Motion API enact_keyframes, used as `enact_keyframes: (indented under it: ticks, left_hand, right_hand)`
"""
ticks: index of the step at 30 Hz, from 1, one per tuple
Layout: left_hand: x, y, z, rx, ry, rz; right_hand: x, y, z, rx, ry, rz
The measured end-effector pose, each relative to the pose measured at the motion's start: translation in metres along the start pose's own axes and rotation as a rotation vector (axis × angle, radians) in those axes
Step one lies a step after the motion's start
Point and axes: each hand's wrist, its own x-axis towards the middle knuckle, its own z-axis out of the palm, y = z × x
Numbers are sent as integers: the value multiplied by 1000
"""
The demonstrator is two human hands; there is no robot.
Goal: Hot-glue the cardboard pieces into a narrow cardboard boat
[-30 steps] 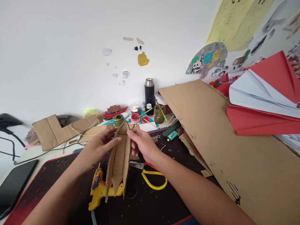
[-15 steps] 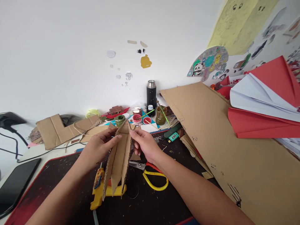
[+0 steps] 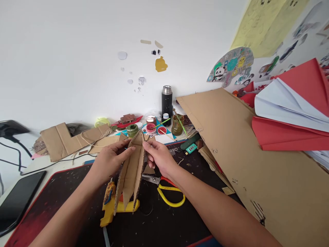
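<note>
Both hands grip a folded cardboard piece [image 3: 130, 175], shaped like a narrow boat hull with raised sides and a pointed far end. My left hand [image 3: 113, 157] pinches its left wall, thumb inside and fingers behind. At the right wall, near the far tip, my right hand [image 3: 158, 156] holds on with thumb and curled fingers. The near end, with pointed flaps, hangs above a yellow glue gun [image 3: 109, 207] lying on the dark mat. Scissors [image 3: 171, 197] with yellow and red handles lie just below my right hand, their blades partly hidden.
A large cardboard sheet [image 3: 231, 137] leans across the right side, with red folded paper [image 3: 290, 133] on it. Paint jars [image 3: 150, 128], a black thermos [image 3: 167, 101] and cardboard scraps [image 3: 61, 142] line the back. A phone [image 3: 22, 202] lies at left.
The view has tilted and shifted slightly, so the background sits a little differently. Both hands keep the same hold on the cardboard piece, which has barely moved.
</note>
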Motion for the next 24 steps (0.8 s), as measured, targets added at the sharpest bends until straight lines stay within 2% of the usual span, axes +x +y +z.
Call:
enact_keyframes:
  ticks: [8, 16, 20, 24]
  left_hand:
    - [2, 0, -4, 19, -14, 57]
    - [1, -2, -4, 143, 12, 112]
    - [0, 0, -5, 81, 2, 93]
    - [-2, 5, -7, -97, -59, 61]
  right_hand:
    - [-3, 1, 2, 7, -57, 51]
    - [-4, 6, 2, -45, -141, 39]
    - [-3, 5, 2, -32, -135, 38]
    - [0, 5, 0, 19, -104, 72]
